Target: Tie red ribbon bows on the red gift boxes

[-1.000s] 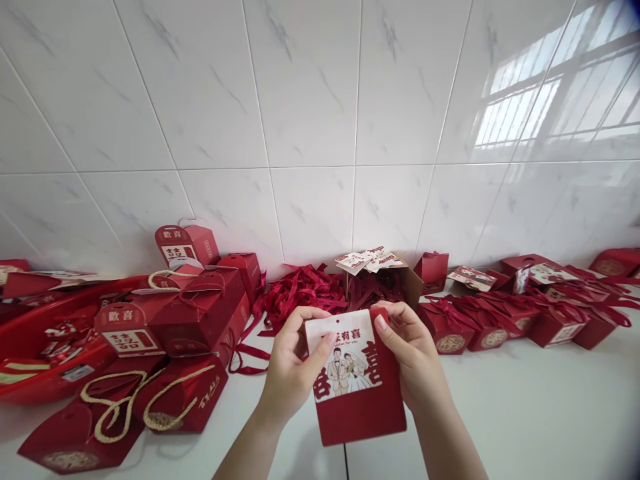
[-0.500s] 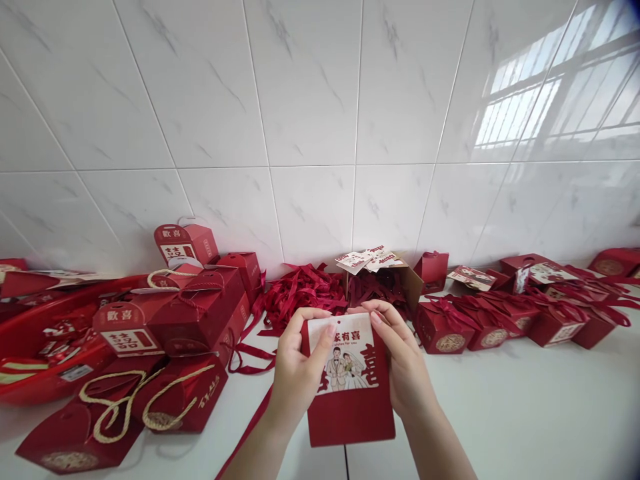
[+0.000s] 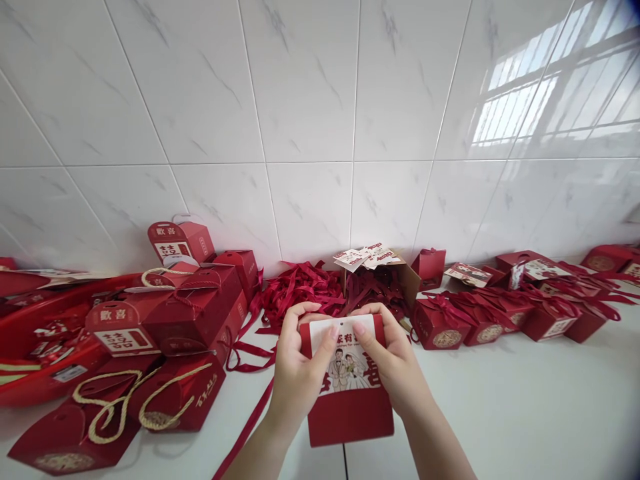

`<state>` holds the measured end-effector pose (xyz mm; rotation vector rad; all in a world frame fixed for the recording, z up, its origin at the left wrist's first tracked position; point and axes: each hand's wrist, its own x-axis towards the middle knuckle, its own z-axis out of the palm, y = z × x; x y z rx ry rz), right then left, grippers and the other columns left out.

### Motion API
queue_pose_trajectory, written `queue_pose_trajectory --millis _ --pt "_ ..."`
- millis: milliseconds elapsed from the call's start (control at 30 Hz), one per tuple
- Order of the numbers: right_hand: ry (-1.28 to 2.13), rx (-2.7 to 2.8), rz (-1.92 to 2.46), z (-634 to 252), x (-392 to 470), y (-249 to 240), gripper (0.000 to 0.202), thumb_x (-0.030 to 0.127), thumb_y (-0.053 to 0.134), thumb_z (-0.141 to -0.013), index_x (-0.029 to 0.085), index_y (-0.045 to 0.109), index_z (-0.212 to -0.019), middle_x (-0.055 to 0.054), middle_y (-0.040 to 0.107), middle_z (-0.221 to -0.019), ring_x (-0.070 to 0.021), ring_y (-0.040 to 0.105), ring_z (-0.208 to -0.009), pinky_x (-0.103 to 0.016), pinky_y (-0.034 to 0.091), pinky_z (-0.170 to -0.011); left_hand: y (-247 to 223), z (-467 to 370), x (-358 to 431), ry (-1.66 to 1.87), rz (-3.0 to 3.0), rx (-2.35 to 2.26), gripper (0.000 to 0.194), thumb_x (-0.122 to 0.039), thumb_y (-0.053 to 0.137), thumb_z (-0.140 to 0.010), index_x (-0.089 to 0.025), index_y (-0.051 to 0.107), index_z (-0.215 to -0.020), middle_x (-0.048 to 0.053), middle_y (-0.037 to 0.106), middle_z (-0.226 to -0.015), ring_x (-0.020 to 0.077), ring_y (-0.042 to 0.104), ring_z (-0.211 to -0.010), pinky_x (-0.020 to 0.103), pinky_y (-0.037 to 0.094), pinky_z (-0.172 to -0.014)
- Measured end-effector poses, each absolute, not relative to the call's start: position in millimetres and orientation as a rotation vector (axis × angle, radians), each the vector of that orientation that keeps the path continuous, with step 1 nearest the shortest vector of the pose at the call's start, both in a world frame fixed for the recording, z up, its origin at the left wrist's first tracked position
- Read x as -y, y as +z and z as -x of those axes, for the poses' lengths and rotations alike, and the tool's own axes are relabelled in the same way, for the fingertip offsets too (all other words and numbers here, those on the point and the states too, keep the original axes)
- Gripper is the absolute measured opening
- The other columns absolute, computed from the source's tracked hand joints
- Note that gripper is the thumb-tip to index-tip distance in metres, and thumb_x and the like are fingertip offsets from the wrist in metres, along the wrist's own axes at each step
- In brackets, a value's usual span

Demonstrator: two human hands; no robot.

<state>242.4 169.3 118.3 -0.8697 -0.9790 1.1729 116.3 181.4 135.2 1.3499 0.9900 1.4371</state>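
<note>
Between my hands is a red gift box (image 3: 351, 421), its plain lower part facing me. A white printed card (image 3: 347, 383) with a drawn bride and groom lies against its upper part. My left hand (image 3: 296, 363) grips the box's left side, thumb pressed on the card. From the other side my right hand (image 3: 400, 363) holds the box, its thumb also on the card near the small top hole. The fingers behind the box are mostly hidden. A loose red ribbon (image 3: 255, 417) runs down past my left forearm.
Stacked red boxes (image 3: 195, 313) and a red basin (image 3: 80, 350) of wrapped items stand left. Behind my hands are a heap of red ribbons (image 3: 303, 287) and a cardboard box (image 3: 411, 283) topped with cards (image 3: 373, 256). Several ribbon-tied boxes (image 3: 443, 325) line the right, before a tiled wall.
My right thumb has moved left from the card's edge onto its top middle, covering some of the lettering. The box stays in both hands, and the view has shifted slightly.
</note>
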Motion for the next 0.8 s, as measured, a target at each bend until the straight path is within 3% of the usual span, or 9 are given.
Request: queue_pose_trajectory --millis 267,433,567,800 --pt "1.17 0.969 0.849 -241 -175 109 0.029 0.046 0.066 -0.079 0.024 0.05 -0.089 0.004 0.056 -0.071 -0.0106 0.053 -0.058 -0.023 0.046 -0.056 135 -114 -188 1.397 -1.251 -1.029 0.046 -0.038 0.073 -0.068 -0.02 0.052 -0.104 0.0 0.066 -0.073 0.0146 0.062 -0.059 0.025 0.053 -0.056" --pt "1.208 0.854 0.786 -235 -181 106 0.029 0.044 0.068 -0.077 0.022 0.05 -0.084 0.003 0.057 -0.067 -0.0108 0.053 -0.057 -0.023 0.046 -0.055 139 -105 -201 1.23 -1.206 -1.011 0.039 -0.039 0.079 -0.06 -0.014 0.064 -0.086 0.004 0.069 -0.069 0.0191 0.066 -0.063 0.028 0.054 -0.059" --pt "1.244 0.78 0.756 -233 -185 103 0.03 0.043 0.069 -0.076 0.021 0.049 -0.081 0.004 0.056 -0.065 -0.0102 0.052 -0.055 -0.023 0.045 -0.054 141 -104 -202 1.171 -1.129 -0.968 0.041 -0.039 0.083 -0.054 -0.015 0.067 -0.083 0.004 0.07 -0.063 0.0228 0.068 -0.061 0.033 0.056 -0.061" --pt "1.27 0.829 0.707 -225 -187 103 0.029 0.049 0.063 -0.08 0.023 0.052 -0.09 0.002 0.059 -0.072 -0.0133 0.056 -0.062 -0.026 0.046 -0.059 141 -99 -209 1.236 -1.216 -1.032 0.036 -0.045 0.08 -0.058 -0.014 0.066 -0.072 0.004 0.068 -0.059 0.0229 0.067 -0.059 0.031 0.055 -0.054"
